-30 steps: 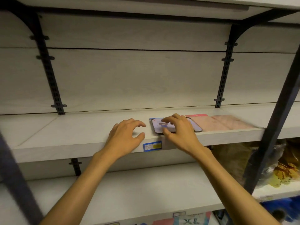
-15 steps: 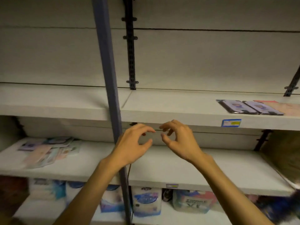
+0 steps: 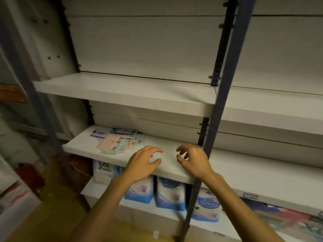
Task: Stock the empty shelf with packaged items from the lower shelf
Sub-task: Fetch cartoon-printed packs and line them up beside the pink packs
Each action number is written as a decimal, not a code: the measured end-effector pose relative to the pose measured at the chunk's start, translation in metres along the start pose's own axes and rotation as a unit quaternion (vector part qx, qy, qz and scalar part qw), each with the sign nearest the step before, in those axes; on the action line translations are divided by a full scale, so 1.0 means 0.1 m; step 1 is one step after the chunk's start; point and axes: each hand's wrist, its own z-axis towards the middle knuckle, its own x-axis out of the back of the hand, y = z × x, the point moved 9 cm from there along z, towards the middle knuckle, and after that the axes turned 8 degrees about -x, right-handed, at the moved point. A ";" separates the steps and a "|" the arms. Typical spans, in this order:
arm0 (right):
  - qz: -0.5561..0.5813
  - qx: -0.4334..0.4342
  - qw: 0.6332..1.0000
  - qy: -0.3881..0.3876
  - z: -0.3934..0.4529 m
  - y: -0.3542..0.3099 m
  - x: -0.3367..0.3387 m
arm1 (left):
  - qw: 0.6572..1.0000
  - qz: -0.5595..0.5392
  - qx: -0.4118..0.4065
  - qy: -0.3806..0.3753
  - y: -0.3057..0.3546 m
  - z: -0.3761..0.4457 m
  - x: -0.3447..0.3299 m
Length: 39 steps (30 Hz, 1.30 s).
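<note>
Hands, left hand (image 3: 142, 165) and right hand (image 3: 194, 161), now hover loosely curled and empty, nearer the flat packets (image 3: 117, 141) than before.

Matt, pale wood-grain laminate on the lower shelf (image 3: 167, 165) and the upper shelf (image 3: 125, 91). Dark painted metal, smooth, on the upright post (image 3: 225, 95) and the slotted bracket rail (image 3: 220, 46). Glossy plastic wrap on the flat packets (image 3: 118, 140). Shiny printed plastic film on the blue-and-white packs (image 3: 170, 194) beneath.
</note>
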 end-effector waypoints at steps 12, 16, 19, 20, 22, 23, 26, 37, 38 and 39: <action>-0.010 -0.034 0.996 -0.079 0.96 -0.63 -1.70 | 0.995 -0.031 0.095 0.002 -2.09 0.01 0.43; 0.017 -0.054 0.994 -0.094 1.38 -0.87 -2.16 | 0.991 -0.018 0.128 -0.013 -2.77 0.20 0.78; 0.032 -0.061 0.992 -0.102 1.69 -1.07 -2.45 | 0.988 -0.003 0.152 -0.014 -3.30 0.36 1.01; 0.038 -0.063 0.992 -0.103 1.80 -1.13 -2.54 | 0.987 0.003 0.160 -0.014 -3.47 0.40 1.06; 0.049 -0.070 0.991 -0.104 1.98 -1.23 -2.69 | 0.984 0.004 0.175 -0.012 -3.80 0.46 1.12; 0.052 -0.076 0.990 -0.107 2.05 -1.27 -2.76 | 0.983 0.006 0.183 -0.013 -3.95 0.48 1.14; 0.050 -0.098 0.986 -0.126 2.21 -1.35 -3.02 | 0.980 0.023 0.200 -0.009 -4.33 0.53 1.19; 0.024 -0.210 0.965 -0.156 2.61 -1.35 -3.73 | 0.981 0.062 0.167 -0.080 -5.59 1.09 1.18; 0.019 -0.219 0.963 -0.157 2.65 -1.33 -3.78 | 0.981 0.072 0.156 -0.086 -5.67 1.16 1.18; 0.017 -0.229 0.961 -0.156 2.70 -1.30 -3.82 | 0.982 0.085 0.145 -0.086 -5.76 1.24 1.18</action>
